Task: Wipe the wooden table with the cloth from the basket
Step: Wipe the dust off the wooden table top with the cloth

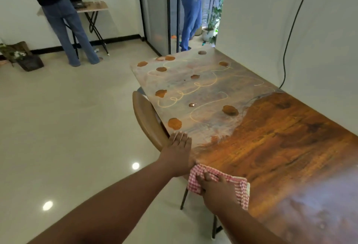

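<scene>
Red-and-white checked cloth (pixel 217 183), bunched, sits on the near left edge of the long brown wooden worktop (pixel 280 143), partly draped over that edge. My right hand (pixel 217 189) is on top of it, fingers curled down into the fabric, pressing and gripping it against the wood. My left hand (pixel 179 150) is empty, spread flat, palm down on the same edge just ahead of the cloth, bracing.

Key relation: the worktop's long axis runs away from me, up and to the left in view. The wood nearest the cloth reads dark, glossy orange-brown. Everything left to wipe lies forward of the right hand: a pale, hazy film (pixel 193 88) with looping yellowish streaks and scattered round orange-brown blotches (pixel 174 123), reaching to the far end. The closest blotch is just beyond the left hand's fingertips. So the right hand is the one with the cloth, and I judge the next stroke wants to go forward along the long axis, past the left hand, which may be in the way.

A tan chair back (pixel 147 119) sits tucked against the left edge; no basket in view.
</scene>
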Available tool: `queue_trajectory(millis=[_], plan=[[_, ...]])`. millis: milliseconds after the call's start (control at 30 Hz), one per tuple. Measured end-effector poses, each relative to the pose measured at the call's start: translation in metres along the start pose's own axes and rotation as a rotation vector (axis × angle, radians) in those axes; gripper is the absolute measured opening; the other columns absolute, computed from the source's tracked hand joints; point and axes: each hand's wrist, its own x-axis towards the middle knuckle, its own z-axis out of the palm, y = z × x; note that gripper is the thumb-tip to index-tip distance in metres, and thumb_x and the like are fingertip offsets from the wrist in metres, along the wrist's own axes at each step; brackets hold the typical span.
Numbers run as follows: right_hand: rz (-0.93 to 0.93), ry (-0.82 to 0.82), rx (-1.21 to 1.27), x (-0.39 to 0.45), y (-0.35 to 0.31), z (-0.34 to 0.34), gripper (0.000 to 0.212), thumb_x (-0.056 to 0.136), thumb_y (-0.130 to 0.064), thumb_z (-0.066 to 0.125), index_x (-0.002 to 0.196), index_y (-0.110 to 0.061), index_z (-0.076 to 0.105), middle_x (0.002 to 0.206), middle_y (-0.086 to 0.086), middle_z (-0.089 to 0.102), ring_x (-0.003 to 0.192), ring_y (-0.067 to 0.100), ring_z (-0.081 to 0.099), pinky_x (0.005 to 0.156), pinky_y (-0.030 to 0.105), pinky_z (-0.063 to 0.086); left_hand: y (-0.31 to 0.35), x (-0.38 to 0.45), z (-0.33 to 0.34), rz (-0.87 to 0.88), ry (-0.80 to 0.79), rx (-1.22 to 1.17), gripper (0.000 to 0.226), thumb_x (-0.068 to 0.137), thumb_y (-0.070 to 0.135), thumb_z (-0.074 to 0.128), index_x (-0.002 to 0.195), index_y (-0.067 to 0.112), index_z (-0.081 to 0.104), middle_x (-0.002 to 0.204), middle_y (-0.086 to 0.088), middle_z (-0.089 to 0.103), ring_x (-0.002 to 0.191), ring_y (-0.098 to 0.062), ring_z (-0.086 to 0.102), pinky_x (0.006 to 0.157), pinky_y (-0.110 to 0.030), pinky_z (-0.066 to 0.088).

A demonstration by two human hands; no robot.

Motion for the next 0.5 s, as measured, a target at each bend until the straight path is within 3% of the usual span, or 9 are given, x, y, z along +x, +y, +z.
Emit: queue_trajectory(millis=[67, 133, 200, 233, 300, 433, 500], plan=[[0.034, -0.02, 0.014, -0.014, 0.003, 0.002, 0.051, 0.097, -0.039, 0.031, 0.144, -0.049, 0.015, 0.157, -0.017, 0.014, 0.139, 0.035, 0.018, 0.102, 0.051, 0.029, -0.015, 0.01, 0.0, -0.01, -0.061, -0.025, 0.087, 0.095, 0.065, 0.022, 0.152, 0.005, 0.0, 0.161, -0.017, -0.003, 0.148, -0.029, -0.011, 0.11, -0.04, -0.022], [0.043, -0.024, -0.003, -0.044, 0.009, 0.01, 0.051, 0.092, -0.041, 0.038, 0.139, -0.054, 0.025, 0.152, -0.026, 0.022, 0.132, 0.038, 0.032, 0.097, 0.053, 0.035, -0.025, 0.023, 0.003, 0.002, -0.11, -0.009, 0.089, 0.094, 0.067, 0.022, 0.153, 0.005, 0.0, 0.161, -0.017, -0.002, 0.148, -0.03, -0.011, 0.113, -0.043, -0.018], [0.062, 0.064, -0.001, -0.076, 0.017, 0.013, 0.044, 0.075, -0.05, 0.049, 0.118, -0.056, 0.056, 0.128, -0.028, 0.055, 0.1, 0.041, 0.062, 0.071, 0.058, 0.052, -0.029, 0.036, 0.004, 0.021, -0.128, 0.035, 0.09, 0.093, 0.068, 0.02, 0.152, 0.004, 0.001, 0.161, -0.018, 0.0, 0.148, -0.031, -0.009, 0.115, -0.045, -0.016], [0.07, 0.108, -0.012, -0.087, 0.022, 0.017, 0.044, 0.066, -0.054, 0.047, 0.105, -0.052, 0.066, 0.112, -0.024, 0.066, 0.079, 0.038, 0.068, 0.056, 0.054, 0.055, -0.03, 0.045, 0.005, 0.033, -0.138, 0.052, 0.09, 0.093, 0.068, 0.02, 0.152, 0.004, 0.001, 0.161, -0.018, 0.0, 0.148, -0.032, -0.008, 0.115, -0.047, -0.015], [0.119, 0.202, -0.005, -0.088, 0.027, 0.028, 0.047, 0.06, -0.055, 0.043, 0.095, -0.046, 0.073, 0.1, -0.018, 0.071, 0.063, 0.035, 0.068, 0.049, 0.052, 0.053, -0.029, 0.059, 0.009, 0.068, -0.178, 0.086, 0.089, 0.093, 0.068, 0.019, 0.152, 0.005, 0.0, 0.161, -0.018, -0.001, 0.148, -0.032, -0.008, 0.115, -0.048, -0.015], [0.128, 0.27, 0.101, -0.033, -0.003, 0.009, 0.041, 0.057, -0.047, 0.074, 0.098, -0.041, 0.072, 0.103, -0.014, 0.071, 0.082, 0.027, 0.069, 0.061, 0.045, 0.055, -0.022, 0.077, 0.012, 0.198, -0.281, 0.13, 0.086, 0.094, 0.067, 0.02, 0.153, 0.009, -0.005, 0.161, -0.015, -0.009, 0.147, -0.03, -0.013, 0.112, -0.048, -0.02], [0.11, 0.34, 0.093, 0.003, -0.023, -0.008, 0.04, 0.063, -0.045, 0.074, 0.102, -0.04, 0.07, 0.109, -0.013, 0.069, 0.09, 0.024, 0.067, 0.067, 0.042, 0.053, -0.02, 0.086, 0.014, 0.264, -0.276, 0.149, 0.082, 0.095, 0.063, 0.019, 0.153, 0.01, -0.005, 0.161, -0.014, -0.009, 0.147, -0.029, -0.015, 0.112, -0.046, -0.02]])
